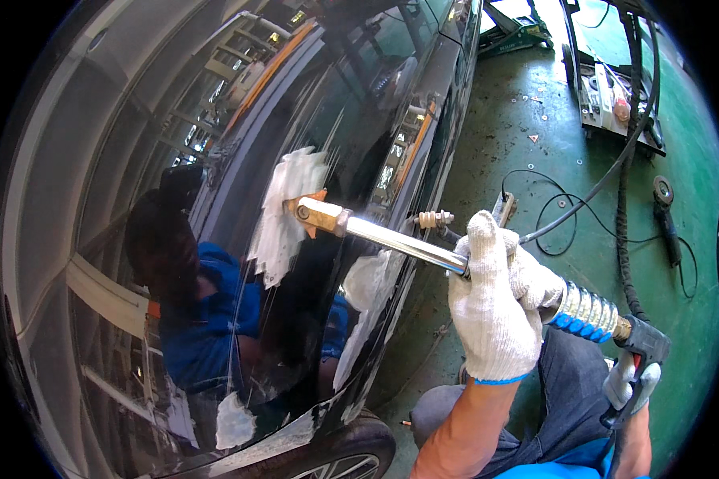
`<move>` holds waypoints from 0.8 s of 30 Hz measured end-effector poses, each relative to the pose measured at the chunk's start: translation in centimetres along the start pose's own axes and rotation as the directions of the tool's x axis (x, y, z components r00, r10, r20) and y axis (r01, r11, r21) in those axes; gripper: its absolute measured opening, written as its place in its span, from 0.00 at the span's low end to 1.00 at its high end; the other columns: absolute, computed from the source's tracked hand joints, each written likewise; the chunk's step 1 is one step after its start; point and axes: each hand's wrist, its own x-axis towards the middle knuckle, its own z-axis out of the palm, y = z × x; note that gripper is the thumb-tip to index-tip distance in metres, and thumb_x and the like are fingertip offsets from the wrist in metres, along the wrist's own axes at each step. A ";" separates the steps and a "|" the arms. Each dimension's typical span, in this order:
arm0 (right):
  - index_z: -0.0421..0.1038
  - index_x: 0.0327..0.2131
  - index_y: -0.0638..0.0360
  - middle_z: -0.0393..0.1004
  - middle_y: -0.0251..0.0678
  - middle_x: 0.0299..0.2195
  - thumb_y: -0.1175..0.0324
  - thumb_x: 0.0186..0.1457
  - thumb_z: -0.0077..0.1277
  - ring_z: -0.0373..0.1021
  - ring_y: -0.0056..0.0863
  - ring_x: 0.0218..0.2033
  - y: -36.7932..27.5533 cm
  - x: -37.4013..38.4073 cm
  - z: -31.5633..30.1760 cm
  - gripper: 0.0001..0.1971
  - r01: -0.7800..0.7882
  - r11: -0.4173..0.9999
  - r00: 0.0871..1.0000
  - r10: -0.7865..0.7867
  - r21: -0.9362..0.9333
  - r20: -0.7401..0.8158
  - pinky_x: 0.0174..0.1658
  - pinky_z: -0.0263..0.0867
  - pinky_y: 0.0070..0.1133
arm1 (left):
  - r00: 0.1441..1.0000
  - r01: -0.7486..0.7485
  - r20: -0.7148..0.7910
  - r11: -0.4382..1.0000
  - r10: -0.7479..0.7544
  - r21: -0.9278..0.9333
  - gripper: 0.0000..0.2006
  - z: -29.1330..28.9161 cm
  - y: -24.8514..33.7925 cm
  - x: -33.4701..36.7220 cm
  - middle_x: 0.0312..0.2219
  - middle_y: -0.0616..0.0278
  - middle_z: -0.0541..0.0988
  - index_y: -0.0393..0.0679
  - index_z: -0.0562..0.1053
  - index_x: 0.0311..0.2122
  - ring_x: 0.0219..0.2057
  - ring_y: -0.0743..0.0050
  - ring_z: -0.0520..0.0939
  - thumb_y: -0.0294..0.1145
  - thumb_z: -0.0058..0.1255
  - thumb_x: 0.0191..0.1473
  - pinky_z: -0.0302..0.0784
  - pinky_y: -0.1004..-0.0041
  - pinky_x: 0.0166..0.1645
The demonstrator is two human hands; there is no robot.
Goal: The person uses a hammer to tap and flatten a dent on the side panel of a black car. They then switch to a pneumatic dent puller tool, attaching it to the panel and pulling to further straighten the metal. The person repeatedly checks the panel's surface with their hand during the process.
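My left hand (495, 311), in a white knit glove with a blue cuff, is closed around the sliding part of a slide-hammer dent puller (407, 245). The chrome rod runs from it to a brass-coloured, copper-edged tip (319, 214). That tip meets a bare sanded patch (289, 191) on the glossy dark car panel (295, 335). Behind the left hand comes a ribbed silver-and-blue section, ending in a black pistol grip (643, 351). Around that grip my gloved right hand (631, 387) is closed, its fingers partly hidden.
More sanded patches (236, 421) mark the car above its wheel (355, 459). An angle grinder (667, 219) and thin cord lie on the green floor (571, 275). A thick cable (627, 215) hangs near a cart (615, 104). Far off stands a green jack (515, 36).
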 end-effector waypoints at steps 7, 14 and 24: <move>0.72 0.34 0.67 0.69 0.44 0.14 0.53 0.53 0.58 0.63 0.32 0.09 -0.5 0.8 0.3 0.22 -0.052 0.997 0.996 0.055 -0.054 0.066 0.12 0.60 0.29 | 1.000 -0.021 -0.007 0.998 0.021 0.056 0.18 -0.3 0.2 -0.1 0.16 0.75 0.58 0.50 0.67 0.30 0.15 0.83 0.59 0.51 0.48 0.69 0.59 0.76 0.20; 0.71 0.34 0.65 0.69 0.44 0.14 0.53 0.54 0.59 0.63 0.32 0.10 0.1 0.2 -1.0 0.21 -0.032 0.999 0.999 0.032 0.008 0.035 0.12 0.60 0.29 | 0.999 -0.012 0.041 1.000 0.012 -0.002 0.18 -0.8 -0.4 0.4 0.17 0.73 0.61 0.46 0.70 0.32 0.16 0.84 0.62 0.49 0.48 0.69 0.60 0.78 0.20; 0.69 0.28 0.65 0.68 0.43 0.13 0.54 0.54 0.59 0.63 0.33 0.09 -0.9 0.2 0.3 0.20 -0.032 0.999 0.999 0.032 -0.030 -0.003 0.12 0.61 0.29 | 0.997 0.001 0.074 0.996 0.006 -0.093 0.14 -1.0 -0.3 0.2 0.18 0.70 0.66 0.42 0.71 0.35 0.17 0.83 0.67 0.42 0.50 0.69 0.69 0.74 0.24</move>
